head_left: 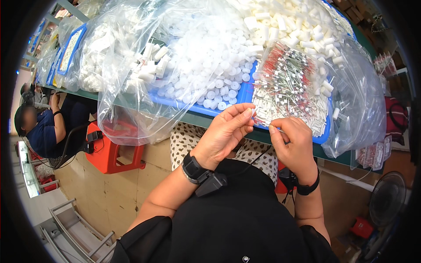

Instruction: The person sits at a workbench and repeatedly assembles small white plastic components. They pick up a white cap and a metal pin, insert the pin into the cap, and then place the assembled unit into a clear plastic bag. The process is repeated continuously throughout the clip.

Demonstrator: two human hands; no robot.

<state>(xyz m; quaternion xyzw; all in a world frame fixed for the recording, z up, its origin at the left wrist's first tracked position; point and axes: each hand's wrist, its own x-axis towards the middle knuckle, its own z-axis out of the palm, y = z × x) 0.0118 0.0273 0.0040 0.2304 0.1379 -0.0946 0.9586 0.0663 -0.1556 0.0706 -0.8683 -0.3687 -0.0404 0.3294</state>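
Two hands pinch one thin part at the edge of a blue tray.

A thin white wire-like piece point(277, 129) is between the hands, just in front of the blue plastic tray point(245, 93). The right hand point(294, 147) holds it with closed fingertips; the left hand point(228, 131) has its fingertips pinched together beside it, what they hold cannot be seen. Behind lie a clear bag of red-tipped wire parts point(291, 85) and small round white plastic caps point(219, 70).
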